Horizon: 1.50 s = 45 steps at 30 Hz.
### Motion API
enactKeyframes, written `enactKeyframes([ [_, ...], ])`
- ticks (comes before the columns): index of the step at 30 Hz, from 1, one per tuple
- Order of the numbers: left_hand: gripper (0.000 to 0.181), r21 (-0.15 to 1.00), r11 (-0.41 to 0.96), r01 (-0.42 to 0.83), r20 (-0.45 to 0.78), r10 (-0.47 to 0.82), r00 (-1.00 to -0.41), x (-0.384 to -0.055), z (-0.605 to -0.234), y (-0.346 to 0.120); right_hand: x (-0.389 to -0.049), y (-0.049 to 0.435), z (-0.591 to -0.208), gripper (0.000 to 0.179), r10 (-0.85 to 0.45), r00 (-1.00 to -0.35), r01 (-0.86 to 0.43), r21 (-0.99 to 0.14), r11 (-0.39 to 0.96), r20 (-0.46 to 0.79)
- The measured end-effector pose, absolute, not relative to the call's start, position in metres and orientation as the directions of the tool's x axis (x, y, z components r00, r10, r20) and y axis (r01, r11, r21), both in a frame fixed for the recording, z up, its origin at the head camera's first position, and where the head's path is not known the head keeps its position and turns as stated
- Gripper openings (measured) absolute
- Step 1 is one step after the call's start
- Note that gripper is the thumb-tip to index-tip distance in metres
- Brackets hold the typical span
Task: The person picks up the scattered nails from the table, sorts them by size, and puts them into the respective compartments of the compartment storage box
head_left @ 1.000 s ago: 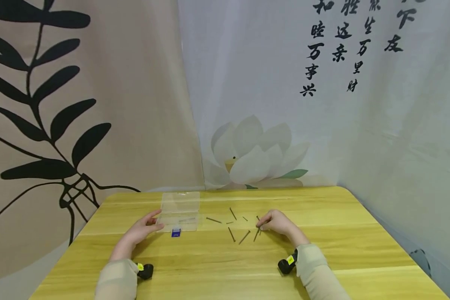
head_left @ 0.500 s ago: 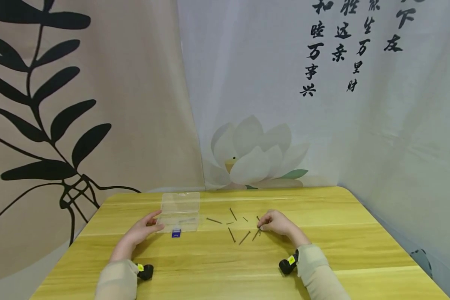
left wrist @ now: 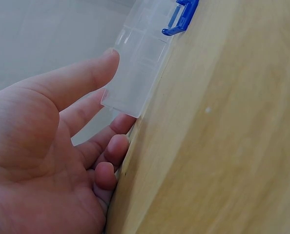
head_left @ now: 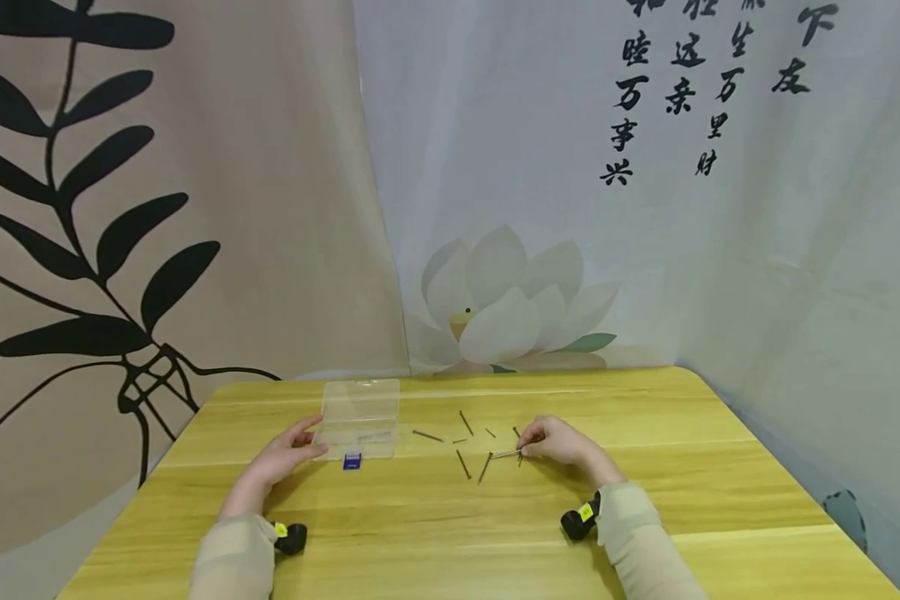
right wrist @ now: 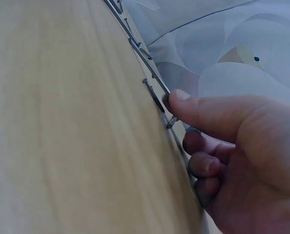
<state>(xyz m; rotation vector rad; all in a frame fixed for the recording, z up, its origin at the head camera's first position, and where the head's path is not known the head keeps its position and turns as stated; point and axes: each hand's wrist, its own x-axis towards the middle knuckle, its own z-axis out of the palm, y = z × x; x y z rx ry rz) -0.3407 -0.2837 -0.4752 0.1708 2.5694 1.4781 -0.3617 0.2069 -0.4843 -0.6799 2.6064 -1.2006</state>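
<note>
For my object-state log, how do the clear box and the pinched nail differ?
The clear box is see-through; the pinched nail is opaque. The box is broad, the nail thin. The box lies open on the table; the nail is pinched in the right grip. Shared: a grip is at each, the left grip at the box.

The person wears loose, pale beige sleeves, the left sleeve (head_left: 232, 557) and right sleeve (head_left: 647, 537) both softly creased. At each cuff sits a compact, rounded black camera, the left camera (head_left: 293, 540) and right camera (head_left: 576, 523) each bearing a bright yellow patch (head_left: 281, 529).
</note>
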Motion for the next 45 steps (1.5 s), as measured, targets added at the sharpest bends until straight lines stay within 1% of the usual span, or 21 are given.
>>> enactKeyframes([
  [9, 0.071, 0.867, 0.498, 0.018, -0.087, 0.185, -0.979, -0.341, -0.475, -0.284, -0.364, 0.209, -0.482, 0.009, -0.526, -0.851, -0.351, -0.756, 0.553, 0.011],
  [14, 0.070, 0.858, 0.514, 0.021, -0.085, 0.182, -0.980, -0.341, -0.476, -0.284, -0.361, 0.210, -0.482, 0.011, -0.536, -0.844, -0.335, -0.787, 0.519, 0.006],
  [19, 0.071, 0.862, 0.507, 0.025, -0.083, 0.188, -0.979, -0.341, -0.476, -0.284, -0.360, 0.212, -0.480, 0.017, -0.536, -0.843, -0.354, -0.793, 0.495, 0.042],
  [27, 0.071, 0.864, 0.502, 0.033, -0.076, 0.195, -0.978, -0.343, -0.478, -0.286, -0.360, 0.209, -0.475, 0.026, -0.454, -0.888, -0.310, -0.830, 0.464, 0.078],
  [33, 0.069, 0.868, 0.496, 0.028, -0.075, 0.186, -0.980, -0.342, -0.479, -0.287, -0.360, 0.203, -0.472, 0.031, -0.350, -0.934, -0.216, -0.889, 0.403, 0.068],
  [36, 0.070, 0.866, 0.498, 0.028, -0.074, 0.184, -0.980, -0.343, -0.480, -0.288, -0.360, 0.200, -0.471, 0.034, -0.314, -0.947, -0.191, -0.904, 0.382, 0.068],
  [41, 0.072, 0.862, 0.506, 0.033, -0.073, 0.187, -0.980, -0.344, -0.480, -0.289, -0.361, 0.199, -0.474, 0.035, -0.275, -0.958, -0.181, -0.905, 0.386, 0.075],
  [45, 0.072, 0.864, 0.502, 0.036, -0.071, 0.193, -0.979, -0.344, -0.481, -0.290, -0.363, 0.197, -0.478, 0.033, -0.243, -0.967, -0.159, -0.920, 0.358, 0.072],
])
